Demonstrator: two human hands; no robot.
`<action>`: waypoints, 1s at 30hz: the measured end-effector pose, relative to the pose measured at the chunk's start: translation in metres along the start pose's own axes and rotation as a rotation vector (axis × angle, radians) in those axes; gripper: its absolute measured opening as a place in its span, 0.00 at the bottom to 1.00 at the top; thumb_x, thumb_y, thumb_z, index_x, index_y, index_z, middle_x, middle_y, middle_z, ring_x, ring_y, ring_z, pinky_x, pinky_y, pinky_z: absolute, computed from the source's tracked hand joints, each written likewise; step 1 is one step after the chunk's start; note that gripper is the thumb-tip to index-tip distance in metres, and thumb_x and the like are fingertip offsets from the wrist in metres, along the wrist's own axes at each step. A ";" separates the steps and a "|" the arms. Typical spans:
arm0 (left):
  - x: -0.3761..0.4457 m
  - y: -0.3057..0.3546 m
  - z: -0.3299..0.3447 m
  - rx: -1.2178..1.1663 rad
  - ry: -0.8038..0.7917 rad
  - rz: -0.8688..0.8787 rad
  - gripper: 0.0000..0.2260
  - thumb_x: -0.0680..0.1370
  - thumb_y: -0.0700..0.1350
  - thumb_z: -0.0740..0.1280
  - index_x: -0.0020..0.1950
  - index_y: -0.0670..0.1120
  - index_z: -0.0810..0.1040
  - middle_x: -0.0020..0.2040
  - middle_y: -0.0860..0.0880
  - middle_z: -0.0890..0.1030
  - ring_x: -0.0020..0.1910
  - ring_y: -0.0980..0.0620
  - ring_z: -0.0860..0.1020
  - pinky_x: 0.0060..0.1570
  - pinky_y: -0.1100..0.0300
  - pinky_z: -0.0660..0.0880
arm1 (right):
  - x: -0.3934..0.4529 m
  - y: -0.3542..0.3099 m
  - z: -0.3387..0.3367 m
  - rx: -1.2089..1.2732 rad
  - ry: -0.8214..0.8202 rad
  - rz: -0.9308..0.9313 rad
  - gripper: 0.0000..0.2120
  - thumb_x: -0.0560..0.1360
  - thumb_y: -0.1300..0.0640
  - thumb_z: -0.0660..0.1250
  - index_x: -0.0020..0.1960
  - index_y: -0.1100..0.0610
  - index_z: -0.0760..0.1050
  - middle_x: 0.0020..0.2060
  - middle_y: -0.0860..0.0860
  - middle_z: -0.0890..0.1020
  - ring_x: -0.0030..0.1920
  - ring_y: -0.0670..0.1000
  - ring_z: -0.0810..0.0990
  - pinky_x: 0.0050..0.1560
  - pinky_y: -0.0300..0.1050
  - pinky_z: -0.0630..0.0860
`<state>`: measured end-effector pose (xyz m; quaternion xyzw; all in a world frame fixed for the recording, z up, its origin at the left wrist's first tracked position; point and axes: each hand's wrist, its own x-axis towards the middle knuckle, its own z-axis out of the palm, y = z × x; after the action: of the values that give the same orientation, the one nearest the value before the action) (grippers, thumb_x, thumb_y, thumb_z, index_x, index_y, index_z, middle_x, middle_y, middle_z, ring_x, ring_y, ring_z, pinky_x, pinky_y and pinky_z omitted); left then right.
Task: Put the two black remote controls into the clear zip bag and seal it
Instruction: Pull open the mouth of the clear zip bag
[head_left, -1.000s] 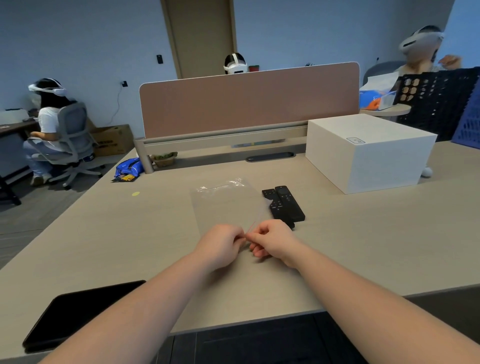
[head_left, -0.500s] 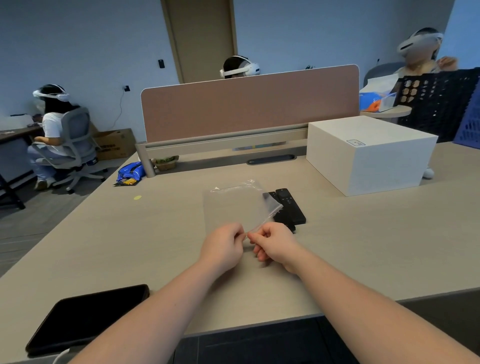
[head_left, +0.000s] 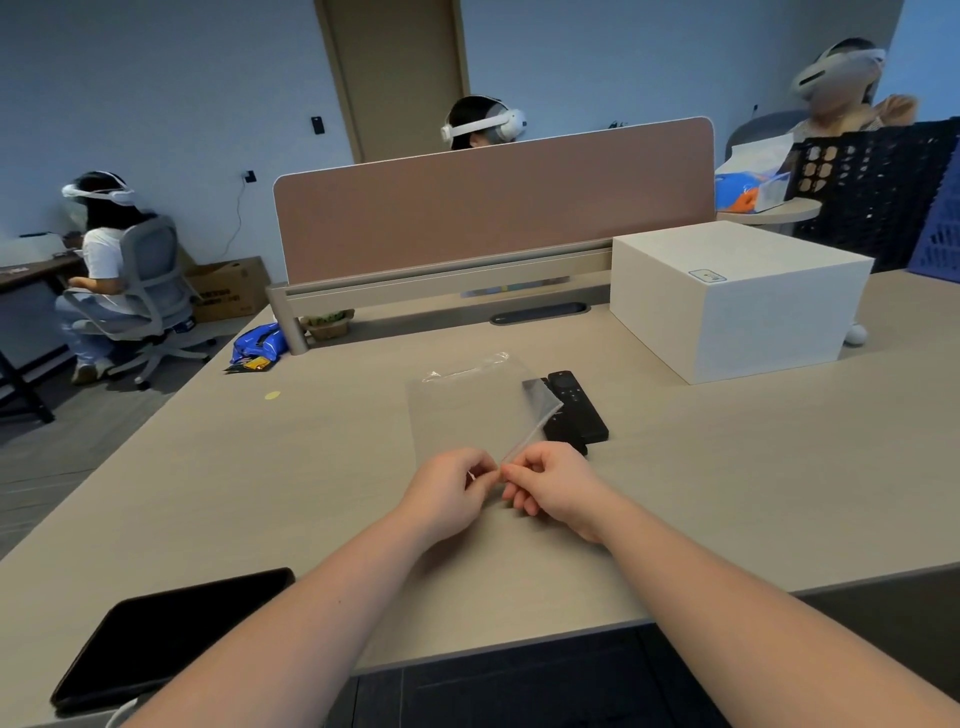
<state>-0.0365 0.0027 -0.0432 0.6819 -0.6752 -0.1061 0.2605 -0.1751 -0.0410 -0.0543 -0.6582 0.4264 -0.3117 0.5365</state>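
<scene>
At the desk's middle, the left hand (head_left: 451, 493) and right hand (head_left: 551, 486) pinch the clear zip bag (head_left: 467, 410) by its near edge. Two black remote controls (head_left: 574, 410) lie at two o'clock, partly behind its lifted corner; white box (head_left: 737, 296) beyond, dark tablet (head_left: 166, 634) at seven o'clock.

Shared office, long desk (head_left: 311, 467) with pink divider screen (head_left: 493, 202), swivel chair (head_left: 150, 291), headset-wearing people at neighbouring desks

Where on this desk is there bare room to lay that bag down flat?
Bare desk lies left of the clear zip bag, up to the small yellow dot, and right of the two black remote controls, before the white box. It is crowded between bag and remotes.
</scene>
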 end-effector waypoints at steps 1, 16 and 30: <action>-0.001 0.000 -0.002 0.015 -0.019 0.007 0.05 0.77 0.43 0.65 0.47 0.44 0.80 0.45 0.44 0.84 0.42 0.46 0.77 0.41 0.62 0.68 | 0.000 0.000 0.000 -0.015 -0.009 -0.001 0.14 0.78 0.61 0.63 0.33 0.56 0.73 0.28 0.53 0.78 0.17 0.41 0.70 0.22 0.32 0.68; 0.014 -0.010 -0.050 0.269 0.251 -0.137 0.06 0.78 0.43 0.60 0.48 0.43 0.76 0.47 0.42 0.82 0.48 0.40 0.78 0.43 0.53 0.73 | -0.002 -0.009 -0.001 0.141 0.097 0.145 0.13 0.74 0.66 0.63 0.31 0.62 0.73 0.24 0.57 0.75 0.17 0.48 0.69 0.18 0.35 0.66; 0.018 -0.012 -0.093 0.356 0.331 -0.145 0.15 0.76 0.39 0.58 0.62 0.47 0.76 0.52 0.43 0.76 0.52 0.41 0.76 0.46 0.51 0.76 | -0.002 -0.011 0.004 0.102 0.150 0.193 0.13 0.73 0.67 0.60 0.30 0.62 0.72 0.24 0.57 0.76 0.18 0.49 0.69 0.18 0.35 0.65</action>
<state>0.0214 0.0047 0.0330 0.7717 -0.5808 0.1094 0.2349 -0.1699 -0.0366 -0.0447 -0.5609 0.5101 -0.3284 0.5633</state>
